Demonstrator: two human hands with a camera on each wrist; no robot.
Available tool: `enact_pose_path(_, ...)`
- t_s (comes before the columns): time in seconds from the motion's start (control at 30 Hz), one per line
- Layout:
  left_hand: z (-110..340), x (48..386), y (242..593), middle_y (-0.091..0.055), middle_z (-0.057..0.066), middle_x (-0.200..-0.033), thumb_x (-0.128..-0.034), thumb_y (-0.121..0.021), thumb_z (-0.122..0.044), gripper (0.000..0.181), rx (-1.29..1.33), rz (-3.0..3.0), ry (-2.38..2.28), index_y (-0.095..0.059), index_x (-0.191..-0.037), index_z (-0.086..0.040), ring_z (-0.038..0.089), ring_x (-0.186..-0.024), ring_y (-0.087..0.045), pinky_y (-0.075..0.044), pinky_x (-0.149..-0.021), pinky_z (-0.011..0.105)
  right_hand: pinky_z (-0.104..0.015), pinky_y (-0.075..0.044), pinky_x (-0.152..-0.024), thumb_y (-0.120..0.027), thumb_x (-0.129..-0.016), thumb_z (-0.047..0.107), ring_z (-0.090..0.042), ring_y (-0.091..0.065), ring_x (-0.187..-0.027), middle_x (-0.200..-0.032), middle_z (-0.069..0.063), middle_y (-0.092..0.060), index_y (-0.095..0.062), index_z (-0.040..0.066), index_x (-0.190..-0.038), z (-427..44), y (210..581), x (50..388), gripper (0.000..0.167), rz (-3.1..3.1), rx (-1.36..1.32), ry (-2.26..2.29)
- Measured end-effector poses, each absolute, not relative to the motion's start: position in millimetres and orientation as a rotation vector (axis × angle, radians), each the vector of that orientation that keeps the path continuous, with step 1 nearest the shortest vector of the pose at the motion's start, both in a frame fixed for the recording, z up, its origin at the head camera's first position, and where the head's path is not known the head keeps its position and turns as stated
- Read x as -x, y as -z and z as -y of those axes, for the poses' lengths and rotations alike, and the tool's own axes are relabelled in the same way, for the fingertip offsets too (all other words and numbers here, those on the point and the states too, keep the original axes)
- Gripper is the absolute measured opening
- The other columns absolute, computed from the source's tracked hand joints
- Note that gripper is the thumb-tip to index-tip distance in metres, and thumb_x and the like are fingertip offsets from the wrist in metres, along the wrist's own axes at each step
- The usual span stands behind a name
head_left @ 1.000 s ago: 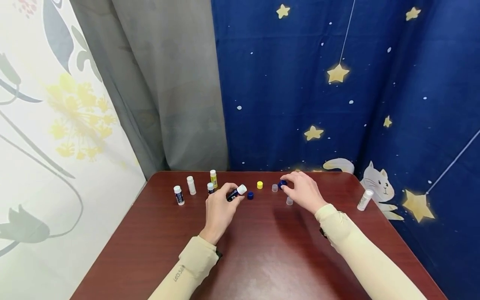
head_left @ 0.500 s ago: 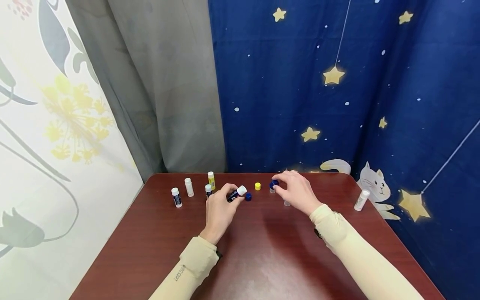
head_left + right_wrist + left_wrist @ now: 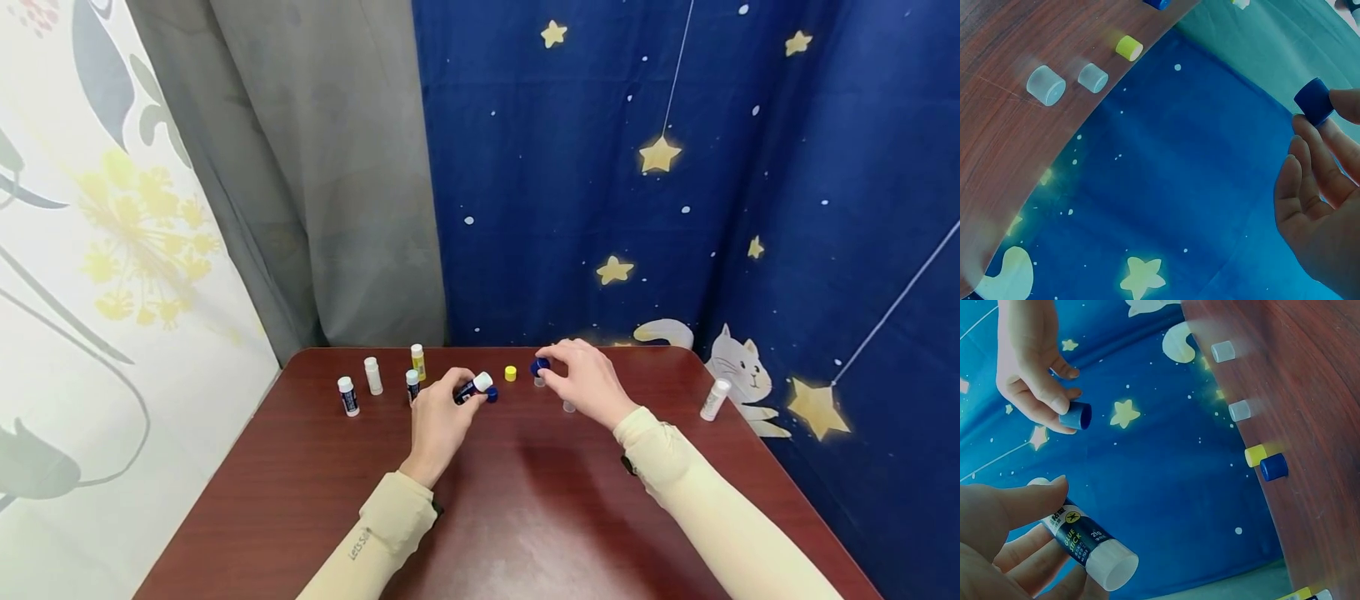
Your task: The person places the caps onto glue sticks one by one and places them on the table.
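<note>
Tilted navy glue stick (image 3: 1085, 540), blue cap (image 3: 1314, 101), both held midair, apart

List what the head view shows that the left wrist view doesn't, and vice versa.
Head only: white stick at far right, flower-patterned wall, cream sleeves.

Left wrist only: legible GLUE STICK lettering on the held stick, and the hollow of the held blue cap.

Both: left hand holding that stick, right hand pinching that cap, yellow cap, second blue cap and two clear caps.

Caps (image 3: 510, 373) on table (image 3: 525, 517) — sticks (image 3: 349, 398) left, stick (image 3: 715, 401) right
</note>
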State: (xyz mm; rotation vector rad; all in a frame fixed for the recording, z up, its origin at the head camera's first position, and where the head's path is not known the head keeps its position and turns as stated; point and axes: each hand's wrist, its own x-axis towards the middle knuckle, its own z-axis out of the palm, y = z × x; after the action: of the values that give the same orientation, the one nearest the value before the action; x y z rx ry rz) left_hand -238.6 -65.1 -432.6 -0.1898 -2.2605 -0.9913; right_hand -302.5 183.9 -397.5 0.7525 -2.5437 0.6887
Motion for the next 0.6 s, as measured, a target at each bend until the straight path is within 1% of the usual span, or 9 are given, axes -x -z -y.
enact_pose_path(0.13, 64.9, 237.5, 433.6, -0.075, 0.0, -0.093, -0.0796, -0.088, -0.022, 0.031, 0.193, 2.26, 0.972, -0.072, -0.106, -0.019, 0.015, -0.08, -0.069, -0.053, -0.073, 0.039, -0.037, -0.051, -0.075, -0.074, -0.092, 0.028, -0.016, -0.056, -0.089, -0.098, 0.007, -0.068, -0.075, 0.021, -0.115, -180.6, 395.5, 300.2, 0.025, 2.52, -0.772, -0.684)
enact_pose_path(0.27, 62.9, 236.7, 435.3, -0.075, 0.0, -0.093, -0.0793, -0.088, -0.021, 0.031, 0.186, 2.253, 0.969, -0.072, -0.106, -0.019, 0.016, -0.079, -0.069, -0.053, -0.071, 0.039, -0.038, -0.051, -0.075, -0.074, -0.091, 0.029, -0.013, -0.055, -0.089, -0.098, 0.007, -0.069, -0.074, 0.022, -0.115, -178.5, 394.0, 297.3, 0.024, 2.492, -0.797, -0.674)
enact_pose_path(0.37, 62.0, 236.6, 435.1, -0.075, 0.0, -0.094, -0.0796, -0.088, -0.021, 0.031, 0.181, 2.259, 0.976, -0.073, -0.107, -0.018, 0.016, -0.08, -0.069, -0.053, -0.071, 0.039, -0.036, -0.051, -0.074, -0.075, -0.091, 0.03, -0.012, -0.054, -0.088, -0.098, 0.009, -0.068, -0.075, 0.023, -0.115, -176.1, 392.1, 295.5, 0.025, 2.485, -0.805, -0.675)
enact_pose_path(0.6, 61.1, 236.1, 436.6, -0.075, 0.0, -0.094, -0.0795, -0.088, -0.021, 0.031, 0.177, 2.276, 0.981, -0.073, -0.106, -0.019, 0.016, -0.081, -0.069, -0.054, -0.072, 0.038, -0.034, -0.049, -0.072, -0.076, -0.091, 0.03, -0.012, -0.053, -0.084, -0.095, 0.007, -0.069, -0.075, 0.022, -0.114, -173.0, 392.1, 294.8, 0.024, 2.468, -0.831, -0.668)
